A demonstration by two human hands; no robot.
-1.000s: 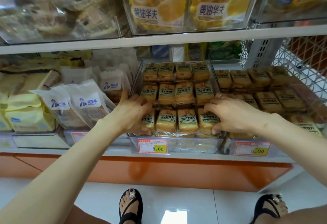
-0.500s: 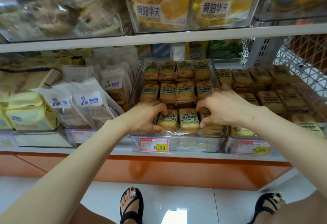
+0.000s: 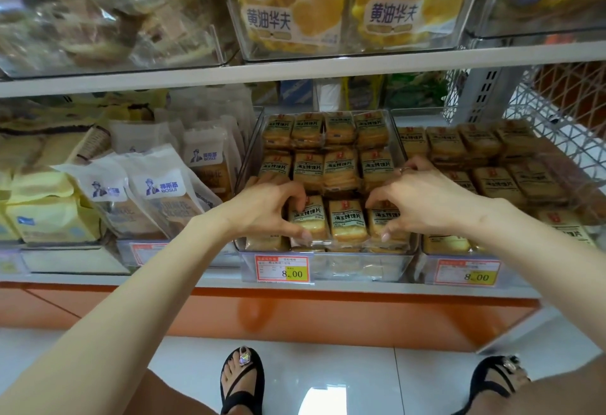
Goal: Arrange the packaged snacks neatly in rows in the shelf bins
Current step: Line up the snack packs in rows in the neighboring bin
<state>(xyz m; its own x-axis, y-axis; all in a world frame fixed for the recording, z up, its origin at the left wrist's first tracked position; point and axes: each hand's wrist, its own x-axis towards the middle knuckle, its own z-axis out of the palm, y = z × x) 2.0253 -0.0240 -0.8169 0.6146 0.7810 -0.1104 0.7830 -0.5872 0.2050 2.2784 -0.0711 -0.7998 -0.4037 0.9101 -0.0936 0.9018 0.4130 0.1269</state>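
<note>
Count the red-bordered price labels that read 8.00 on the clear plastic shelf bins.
2. One red-bordered price label is on the front of the middle clear plastic bin; the other label on the bin to its right. A third label further left is too blurred to read.

— What colour are the snack packs (image 3: pixel 347 218) in the middle bin?
— Golden-brown, each with a pale green label, dark characters and a small red mark on top.
— The price tag (image 3: pixel 282 268)?
— White, red border, yellow patch.
— Further left?
— White bags (image 3: pixel 164 191) with a blue figure logo, then yellow packs (image 3: pixel 42 214).
— Below?
— Orange shelf base (image 3: pixel 328 316), glossy white floor (image 3: pixel 360 382), black sandals (image 3: pixel 242 396).
</note>
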